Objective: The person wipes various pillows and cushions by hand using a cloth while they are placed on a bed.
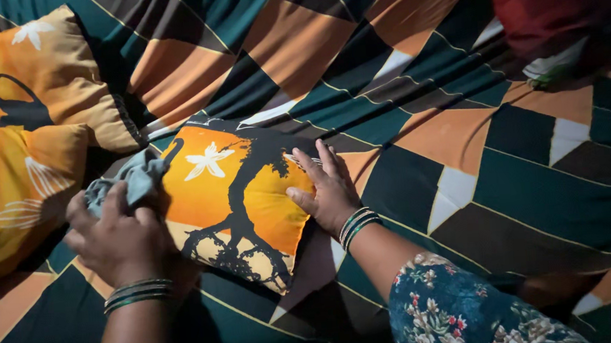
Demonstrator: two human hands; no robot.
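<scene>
An orange pillow (233, 197) printed with a black tree and a white flower lies on a bed sheet (532, 179) of teal, orange and white blocks. My right hand (328, 188) rests flat on the pillow's right edge, fingers spread. My left hand (122, 236) grips a bunched grey cloth (133, 178) at the pillow's left corner. Both wrists wear green and dark bangles; my right arm has a floral sleeve.
Two more orange pillows lie at the left: one (45, 74) at the top left corner, another (17, 196) below it. A dark red cloth (557, 4) is heaped at the top right, with a white and green piece (553, 64) under it.
</scene>
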